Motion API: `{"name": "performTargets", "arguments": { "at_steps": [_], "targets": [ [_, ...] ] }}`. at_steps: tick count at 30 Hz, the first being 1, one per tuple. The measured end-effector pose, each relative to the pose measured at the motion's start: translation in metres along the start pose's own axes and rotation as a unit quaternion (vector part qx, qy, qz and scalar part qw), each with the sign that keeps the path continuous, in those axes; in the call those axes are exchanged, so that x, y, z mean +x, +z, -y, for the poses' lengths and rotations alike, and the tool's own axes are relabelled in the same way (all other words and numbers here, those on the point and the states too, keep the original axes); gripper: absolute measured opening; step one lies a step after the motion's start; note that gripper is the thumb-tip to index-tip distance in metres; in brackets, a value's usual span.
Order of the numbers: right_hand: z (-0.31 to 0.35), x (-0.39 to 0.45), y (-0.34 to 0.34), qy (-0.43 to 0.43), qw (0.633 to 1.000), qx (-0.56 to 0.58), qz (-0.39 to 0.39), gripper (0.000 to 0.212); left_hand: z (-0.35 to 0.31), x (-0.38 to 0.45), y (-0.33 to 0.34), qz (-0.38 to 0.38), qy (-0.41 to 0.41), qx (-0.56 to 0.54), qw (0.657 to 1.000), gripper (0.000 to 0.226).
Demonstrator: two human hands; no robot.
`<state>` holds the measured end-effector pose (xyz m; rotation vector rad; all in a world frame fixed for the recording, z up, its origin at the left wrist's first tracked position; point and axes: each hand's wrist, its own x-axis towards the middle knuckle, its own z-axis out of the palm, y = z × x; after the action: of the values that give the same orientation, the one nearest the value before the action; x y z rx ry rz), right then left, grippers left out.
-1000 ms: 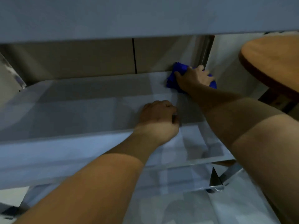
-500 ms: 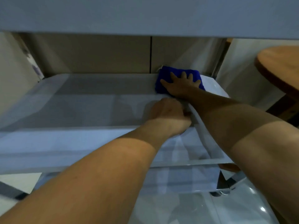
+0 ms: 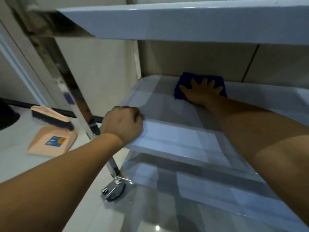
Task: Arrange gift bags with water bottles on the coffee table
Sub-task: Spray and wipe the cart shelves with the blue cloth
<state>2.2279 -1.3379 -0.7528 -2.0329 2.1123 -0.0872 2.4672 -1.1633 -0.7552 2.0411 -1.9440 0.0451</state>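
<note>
Head view: right hand [image 3: 201, 92] (fingers splayed) presses blue cloth [image 3: 184, 79] on glossy shelf [image 3: 167, 138]; left hand [image 3: 123, 124] fisted.

Single head-worn wide-angle view, looking forward and down, close in under the glossy white upper tier [image 3: 184, 19] onto the glossy white lower shelf [image 3: 167, 139]; its left front corner sits mid-frame, floor visible left.

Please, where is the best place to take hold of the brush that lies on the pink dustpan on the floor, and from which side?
Probably grip the brush by its pink back, from above. It lies across the upper end of the dustpan with the dark bristles facing the camera, so the smooth back is free. Its handle end is hard to make out.
</note>
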Motion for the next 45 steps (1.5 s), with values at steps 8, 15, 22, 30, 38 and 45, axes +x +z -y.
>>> {"name": "performTargets", "arguments": {
  "at_steps": [8,15,22,30,38,45],
  "targets": [
    [0.1,0.006,0.017,-0.04,0.999,0.004,0.007,0.087,0.028,-0.011,0.013,-0.088,-0.004,-0.061,0.994,0.04],
    [0.148,0.008,0.024,-0.044,0.999,-0.015,0.009,0.086,0.029,-0.011,0.015,-0.094,-0.016,-0.088,0.991,0.038],
    [0.166,-0.04,0.037,-0.113,0.993,-0.024,0.007,0.082,0.032,-0.009,0.014,-0.085,-0.037,-0.095,0.991,0.031],
    [0.124,-0.073,0.037,-0.117,0.992,-0.033,-0.019,0.072,0.017,-0.011,0.005,-0.022,-0.013,0.014,1.0,0.025],
    [0.031,-0.094,0.02,-0.066,0.998,-0.018,-0.018,0.073,-0.076,-0.019,0.011,-0.012,0.096,-0.028,0.995,0.027],
    [-0.108,-0.111,-0.007,0.049,0.998,-0.014,-0.033,0.072,-0.197,-0.028,0.036,0.061,0.221,-0.093,0.969,0.033]
  ]
}}
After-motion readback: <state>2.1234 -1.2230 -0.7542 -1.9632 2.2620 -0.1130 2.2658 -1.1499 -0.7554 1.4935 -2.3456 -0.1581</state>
